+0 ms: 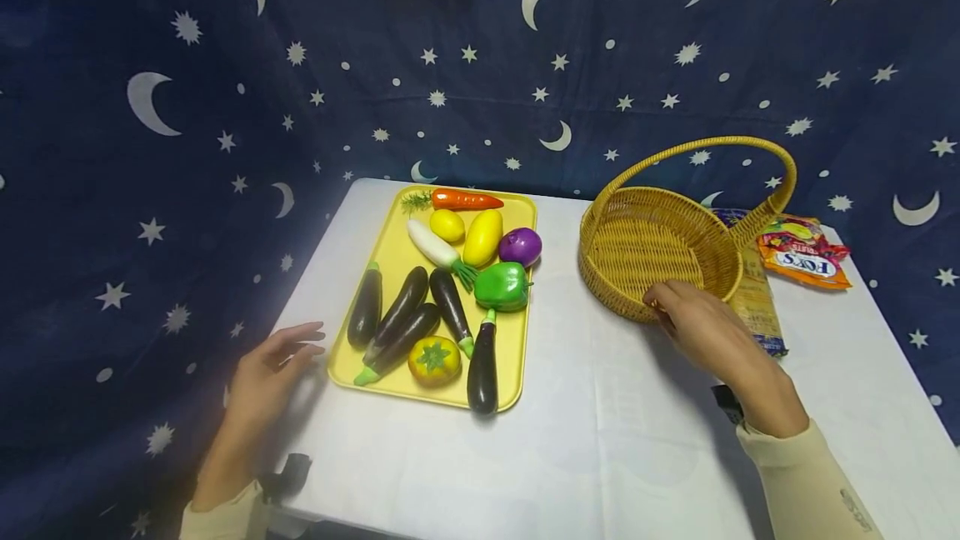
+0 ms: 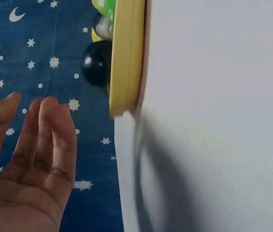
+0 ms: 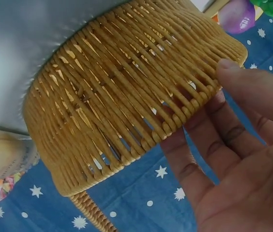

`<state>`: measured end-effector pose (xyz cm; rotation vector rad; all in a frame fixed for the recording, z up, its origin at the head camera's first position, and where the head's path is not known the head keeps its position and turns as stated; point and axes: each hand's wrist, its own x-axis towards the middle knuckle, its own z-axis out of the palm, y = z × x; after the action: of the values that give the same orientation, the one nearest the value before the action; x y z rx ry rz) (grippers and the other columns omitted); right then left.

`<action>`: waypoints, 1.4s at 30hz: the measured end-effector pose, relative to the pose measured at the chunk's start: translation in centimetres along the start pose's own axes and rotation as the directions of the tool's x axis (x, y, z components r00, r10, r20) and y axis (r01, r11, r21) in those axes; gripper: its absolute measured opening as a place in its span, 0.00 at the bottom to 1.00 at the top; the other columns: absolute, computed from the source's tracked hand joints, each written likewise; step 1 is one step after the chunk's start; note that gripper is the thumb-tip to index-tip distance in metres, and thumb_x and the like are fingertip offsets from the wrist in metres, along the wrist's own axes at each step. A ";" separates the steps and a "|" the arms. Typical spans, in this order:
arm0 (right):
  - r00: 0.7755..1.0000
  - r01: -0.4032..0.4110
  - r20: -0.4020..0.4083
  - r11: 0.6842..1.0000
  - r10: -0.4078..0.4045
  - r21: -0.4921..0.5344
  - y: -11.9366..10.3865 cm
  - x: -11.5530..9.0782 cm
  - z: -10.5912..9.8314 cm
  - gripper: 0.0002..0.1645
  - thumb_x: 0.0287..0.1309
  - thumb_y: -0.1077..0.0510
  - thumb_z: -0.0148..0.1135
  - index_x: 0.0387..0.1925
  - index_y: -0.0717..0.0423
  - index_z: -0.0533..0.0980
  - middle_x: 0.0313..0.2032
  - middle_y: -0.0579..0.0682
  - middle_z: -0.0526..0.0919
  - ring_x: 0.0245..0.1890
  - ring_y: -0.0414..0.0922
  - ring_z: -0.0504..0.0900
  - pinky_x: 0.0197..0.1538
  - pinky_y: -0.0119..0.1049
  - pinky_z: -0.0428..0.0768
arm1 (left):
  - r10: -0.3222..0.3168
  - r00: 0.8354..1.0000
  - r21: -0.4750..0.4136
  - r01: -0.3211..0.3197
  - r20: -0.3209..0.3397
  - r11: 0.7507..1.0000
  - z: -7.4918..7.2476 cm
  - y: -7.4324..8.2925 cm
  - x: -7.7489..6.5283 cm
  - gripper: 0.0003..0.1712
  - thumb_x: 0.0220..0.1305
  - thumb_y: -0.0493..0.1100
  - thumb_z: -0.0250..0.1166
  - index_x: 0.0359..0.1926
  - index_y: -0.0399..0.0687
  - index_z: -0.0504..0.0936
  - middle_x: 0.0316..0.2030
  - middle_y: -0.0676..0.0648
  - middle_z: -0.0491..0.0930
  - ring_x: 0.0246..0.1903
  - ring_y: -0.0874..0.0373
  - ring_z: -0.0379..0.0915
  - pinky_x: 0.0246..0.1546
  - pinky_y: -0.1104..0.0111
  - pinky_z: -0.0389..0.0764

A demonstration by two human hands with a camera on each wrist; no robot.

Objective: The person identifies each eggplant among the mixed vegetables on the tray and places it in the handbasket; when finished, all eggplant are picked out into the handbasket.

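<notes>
The basket (image 1: 609, 290) sits R of the tray (image 1: 513, 348); our R hand (image 1: 708, 332) pinches its rim, thumb outside, prob. to steady it. L of the tray, our L hand (image 1: 264, 372) hangs loose w/ nothing held. Tray's raised edge likely stops round veg (image 1: 435, 362) rolling.

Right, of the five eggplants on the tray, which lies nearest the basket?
The rightmost eggplant, stem beside the green pepper, dark end at the near rim of the tray. The other four lie left of it, farther from the basket.
</notes>
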<state>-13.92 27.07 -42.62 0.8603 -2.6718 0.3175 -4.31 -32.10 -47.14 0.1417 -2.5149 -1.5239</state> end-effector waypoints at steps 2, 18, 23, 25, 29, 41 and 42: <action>1.000 0.006 0.006 1.000 -0.006 0.000 -0.2 -0.2 0.0 0.16 0.54 0.72 0.73 0.39 0.52 0.80 0.32 0.46 0.82 0.30 0.43 0.79 0.32 0.44 0.79 | -0.039 0.999 -0.034 0.038 -0.009 0.999 0.1 0.1 -0.1 0.22 0.73 0.39 0.68 0.66 0.44 0.83 0.48 0.67 0.88 0.50 0.73 0.86 0.54 0.85 0.83; 0.998 0.064 0.028 0.998 -0.064 0.018 -2.6 -0.7 -0.3 0.15 0.55 0.71 0.74 0.40 0.53 0.81 0.31 0.45 0.82 0.31 0.41 0.80 0.33 0.42 0.81 | -0.203 0.972 0.173 0.181 0.120 0.968 0.4 -1.3 0.3 0.31 0.77 0.48 0.65 0.76 0.47 0.73 0.74 0.33 0.74 0.70 0.33 0.75 0.71 0.42 0.78; 0.997 0.072 0.015 0.997 -0.073 0.023 -2.8 -0.8 -0.3 0.15 0.55 0.71 0.74 0.39 0.52 0.81 0.30 0.43 0.80 0.30 0.40 0.78 0.32 0.41 0.79 | -0.312 0.945 0.135 0.298 0.102 0.945 1.0 -2.2 0.7 0.32 0.75 0.52 0.67 0.75 0.51 0.74 0.75 0.40 0.74 0.76 0.38 0.69 0.80 0.41 0.65; 0.997 0.074 0.009 0.997 -0.074 0.019 -2.8 -0.8 -0.3 0.15 0.55 0.71 0.75 0.39 0.51 0.81 0.31 0.44 0.81 0.30 0.40 0.78 0.32 0.41 0.79 | -0.355 0.932 0.127 0.344 0.080 0.931 1.3 -2.4 1.0 0.32 0.74 0.54 0.67 0.74 0.53 0.75 0.76 0.43 0.74 0.79 0.40 0.65 0.82 0.41 0.62; 0.998 0.070 -0.003 0.997 -0.070 0.018 -2.8 -1.0 -0.4 0.16 0.54 0.71 0.76 0.40 0.51 0.81 0.32 0.44 0.82 0.30 0.41 0.79 0.32 0.42 0.81 | -0.397 0.915 0.094 0.391 0.064 0.916 1.9 -2.3 1.4 0.32 0.72 0.54 0.69 0.73 0.54 0.77 0.74 0.44 0.76 0.80 0.42 0.63 0.83 0.42 0.60; 0.997 0.065 -0.039 0.996 -0.063 0.053 -2.7 -1.3 0.2 0.18 0.52 0.71 0.76 0.42 0.54 0.82 0.34 0.46 0.85 0.32 0.43 0.83 0.34 0.44 0.84 | -0.384 0.910 0.180 0.356 0.157 0.917 1.7 -1.4 1.9 0.31 0.70 0.46 0.70 0.71 0.50 0.79 0.74 0.39 0.75 0.77 0.36 0.67 0.79 0.40 0.66; 0.998 0.060 -0.040 0.997 -0.058 0.051 -2.7 -1.4 0.2 0.18 0.52 0.71 0.76 0.43 0.54 0.82 0.34 0.46 0.85 0.33 0.43 0.84 0.34 0.45 0.84 | -0.381 0.908 0.175 0.352 0.174 0.919 1.6 -1.4 1.9 0.31 0.69 0.45 0.71 0.72 0.50 0.78 0.75 0.39 0.74 0.77 0.35 0.66 0.79 0.40 0.67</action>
<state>-11.29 25.60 -43.03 0.9379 -2.6077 0.3875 -6.59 -31.71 -48.92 0.5365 -2.8886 -1.5558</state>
